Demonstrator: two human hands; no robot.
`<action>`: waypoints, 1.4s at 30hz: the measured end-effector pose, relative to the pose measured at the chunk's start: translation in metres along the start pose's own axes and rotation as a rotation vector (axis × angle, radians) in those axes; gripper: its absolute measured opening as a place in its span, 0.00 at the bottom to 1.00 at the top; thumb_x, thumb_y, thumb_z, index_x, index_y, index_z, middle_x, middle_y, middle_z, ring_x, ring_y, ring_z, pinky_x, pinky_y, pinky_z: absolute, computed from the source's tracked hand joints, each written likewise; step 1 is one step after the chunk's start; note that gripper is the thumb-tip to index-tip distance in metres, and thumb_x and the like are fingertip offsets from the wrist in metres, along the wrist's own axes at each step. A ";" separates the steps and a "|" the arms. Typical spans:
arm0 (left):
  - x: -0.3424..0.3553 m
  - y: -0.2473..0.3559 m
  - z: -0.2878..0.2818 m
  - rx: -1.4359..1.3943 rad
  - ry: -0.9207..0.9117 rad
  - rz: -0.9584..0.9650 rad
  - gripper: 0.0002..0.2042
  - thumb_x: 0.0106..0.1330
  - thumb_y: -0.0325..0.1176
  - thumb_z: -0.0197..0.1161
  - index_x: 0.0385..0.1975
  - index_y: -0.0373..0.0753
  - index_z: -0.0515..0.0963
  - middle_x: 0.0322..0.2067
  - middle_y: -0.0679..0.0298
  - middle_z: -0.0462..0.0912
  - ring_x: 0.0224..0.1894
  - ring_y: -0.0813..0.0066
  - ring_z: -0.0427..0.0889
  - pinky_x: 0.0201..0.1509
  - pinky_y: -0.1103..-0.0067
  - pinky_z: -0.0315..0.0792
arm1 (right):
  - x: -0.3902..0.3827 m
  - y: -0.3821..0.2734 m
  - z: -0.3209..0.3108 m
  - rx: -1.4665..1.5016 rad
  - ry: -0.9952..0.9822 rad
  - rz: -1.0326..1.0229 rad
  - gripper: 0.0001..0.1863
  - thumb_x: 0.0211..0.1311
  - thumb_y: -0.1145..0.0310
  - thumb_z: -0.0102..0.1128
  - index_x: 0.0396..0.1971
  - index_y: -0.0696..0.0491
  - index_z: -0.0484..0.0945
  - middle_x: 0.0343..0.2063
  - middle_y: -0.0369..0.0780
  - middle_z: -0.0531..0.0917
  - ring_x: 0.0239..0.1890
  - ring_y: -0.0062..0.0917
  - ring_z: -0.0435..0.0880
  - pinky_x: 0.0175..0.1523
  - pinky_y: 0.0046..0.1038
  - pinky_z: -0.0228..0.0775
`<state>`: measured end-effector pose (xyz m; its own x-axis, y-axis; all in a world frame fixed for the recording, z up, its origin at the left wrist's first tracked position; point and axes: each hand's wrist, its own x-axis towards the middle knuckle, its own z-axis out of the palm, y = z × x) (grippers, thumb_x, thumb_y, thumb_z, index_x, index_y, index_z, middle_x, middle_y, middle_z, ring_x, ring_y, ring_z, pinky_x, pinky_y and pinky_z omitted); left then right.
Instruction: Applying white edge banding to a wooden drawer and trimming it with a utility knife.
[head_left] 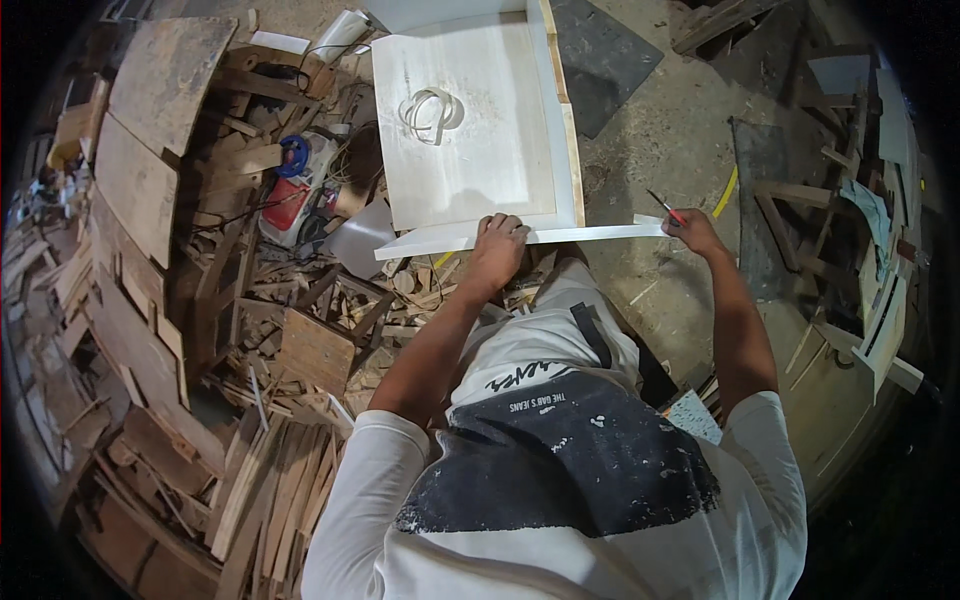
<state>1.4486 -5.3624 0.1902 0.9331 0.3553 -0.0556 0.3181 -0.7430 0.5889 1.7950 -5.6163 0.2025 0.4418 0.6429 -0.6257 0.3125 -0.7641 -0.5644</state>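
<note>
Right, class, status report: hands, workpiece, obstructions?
Left hand on white strip at near edge of box. Right hand gripping red-handled tool by strip's right end. Coiled band inside box.

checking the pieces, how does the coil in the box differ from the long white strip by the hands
The coil is curled in loops; the strip runs nearly straight. The coil lies inside the box, untouched; the strip runs along its near edge, under the left hand. Both look pale and narrow.

A white T-shirt (600, 565) with short sleeves (375, 455) bears a large, white-flecked black patch (570, 460), with small pale lettering (537, 402) inside the patch and dark script (522, 377) along its waist-side edge.
</note>
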 end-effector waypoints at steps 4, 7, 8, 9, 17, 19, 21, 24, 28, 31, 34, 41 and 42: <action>0.018 0.020 0.013 -0.033 -0.044 0.028 0.12 0.60 0.33 0.59 0.42 0.38 0.79 0.41 0.61 0.77 0.49 0.62 0.71 0.57 0.69 0.61 | 0.002 0.000 -0.003 -0.027 -0.045 0.071 0.10 0.53 0.65 0.67 0.29 0.57 0.81 0.22 0.34 0.79 0.28 0.17 0.73 0.39 0.24 0.68; 0.027 0.031 0.016 -0.034 -0.074 0.066 0.13 0.60 0.34 0.60 0.43 0.38 0.79 0.42 0.61 0.76 0.49 0.63 0.71 0.57 0.69 0.61 | 0.002 0.003 0.000 0.035 -0.007 0.012 0.11 0.53 0.65 0.67 0.25 0.58 0.79 0.17 0.32 0.73 0.23 0.17 0.68 0.31 0.24 0.62; 0.030 0.035 0.017 -0.036 -0.077 0.068 0.13 0.60 0.34 0.60 0.43 0.38 0.79 0.42 0.61 0.76 0.49 0.63 0.71 0.57 0.69 0.61 | 0.002 0.004 -0.001 0.036 -0.006 0.016 0.11 0.53 0.65 0.67 0.25 0.58 0.79 0.17 0.32 0.73 0.23 0.17 0.68 0.31 0.24 0.62; 0.032 0.037 0.016 -0.039 -0.082 0.084 0.14 0.60 0.35 0.60 0.44 0.38 0.78 0.43 0.60 0.76 0.49 0.63 0.71 0.57 0.68 0.61 | 0.003 0.006 -0.002 0.047 -0.025 0.007 0.11 0.53 0.65 0.67 0.25 0.57 0.79 0.17 0.31 0.73 0.22 0.16 0.67 0.31 0.24 0.62; 0.040 0.044 0.023 0.028 -0.121 0.102 0.15 0.59 0.35 0.61 0.44 0.37 0.78 0.42 0.60 0.76 0.49 0.63 0.71 0.56 0.69 0.62 | 0.005 0.012 -0.003 0.006 -0.033 0.015 0.12 0.54 0.63 0.66 0.26 0.57 0.79 0.17 0.32 0.73 0.23 0.17 0.67 0.32 0.24 0.63; 0.040 0.044 0.024 0.029 -0.135 0.108 0.14 0.59 0.35 0.60 0.44 0.37 0.78 0.41 0.60 0.76 0.48 0.63 0.71 0.55 0.69 0.63 | 0.004 0.011 -0.004 -0.014 -0.033 0.006 0.09 0.54 0.66 0.66 0.28 0.57 0.80 0.19 0.29 0.75 0.26 0.14 0.70 0.35 0.22 0.65; 0.039 0.044 0.023 0.030 -0.126 0.109 0.14 0.59 0.35 0.60 0.44 0.37 0.78 0.41 0.61 0.76 0.48 0.63 0.71 0.55 0.69 0.63 | 0.004 0.009 -0.003 -0.006 -0.036 0.017 0.09 0.54 0.66 0.66 0.28 0.57 0.80 0.19 0.29 0.75 0.25 0.14 0.70 0.34 0.22 0.65; 0.037 0.043 0.024 0.026 -0.116 0.103 0.14 0.60 0.35 0.60 0.43 0.37 0.78 0.42 0.60 0.76 0.48 0.63 0.71 0.55 0.69 0.63 | 0.002 -0.004 -0.004 -0.008 -0.047 0.043 0.10 0.54 0.65 0.66 0.27 0.56 0.80 0.19 0.29 0.74 0.25 0.14 0.69 0.34 0.22 0.64; 0.036 0.043 0.024 0.036 -0.165 0.107 0.16 0.61 0.36 0.58 0.48 0.36 0.76 0.46 0.59 0.76 0.51 0.62 0.70 0.58 0.68 0.61 | 0.002 0.001 -0.003 0.003 -0.037 0.035 0.10 0.55 0.64 0.66 0.27 0.56 0.81 0.19 0.30 0.75 0.25 0.14 0.69 0.34 0.22 0.64; 0.027 0.050 0.027 0.085 -0.086 0.169 0.20 0.63 0.37 0.55 0.55 0.36 0.71 0.52 0.57 0.73 0.56 0.61 0.68 0.63 0.66 0.58 | 0.006 0.008 -0.001 0.012 -0.046 0.020 0.14 0.54 0.61 0.66 0.27 0.58 0.79 0.19 0.34 0.76 0.25 0.19 0.70 0.36 0.25 0.65; 0.013 0.055 0.022 0.208 -0.060 0.280 0.23 0.65 0.38 0.54 0.59 0.35 0.66 0.57 0.56 0.69 0.59 0.60 0.66 0.66 0.63 0.55 | 0.008 0.008 -0.001 0.008 -0.051 0.049 0.14 0.54 0.61 0.66 0.25 0.58 0.77 0.19 0.35 0.75 0.25 0.19 0.70 0.36 0.26 0.65; 0.005 0.029 0.025 -0.032 0.016 0.043 0.17 0.61 0.33 0.54 0.49 0.35 0.74 0.48 0.57 0.75 0.52 0.59 0.71 0.59 0.65 0.62 | 0.008 0.007 -0.001 0.017 -0.035 0.007 0.15 0.53 0.60 0.67 0.28 0.58 0.79 0.18 0.37 0.75 0.24 0.20 0.70 0.35 0.27 0.66; 0.004 0.024 0.024 -0.034 0.017 0.039 0.17 0.61 0.33 0.54 0.49 0.35 0.74 0.48 0.57 0.75 0.52 0.59 0.71 0.59 0.65 0.62 | 0.008 0.005 -0.003 -0.017 -0.045 0.033 0.15 0.53 0.60 0.67 0.29 0.58 0.80 0.18 0.37 0.75 0.24 0.20 0.71 0.35 0.27 0.66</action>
<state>1.4643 -5.3921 0.1843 0.9416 0.3363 -0.0184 0.2753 -0.7371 0.6171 1.8028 -5.6152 0.1960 0.4136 0.6190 -0.6677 0.3133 -0.7853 -0.5340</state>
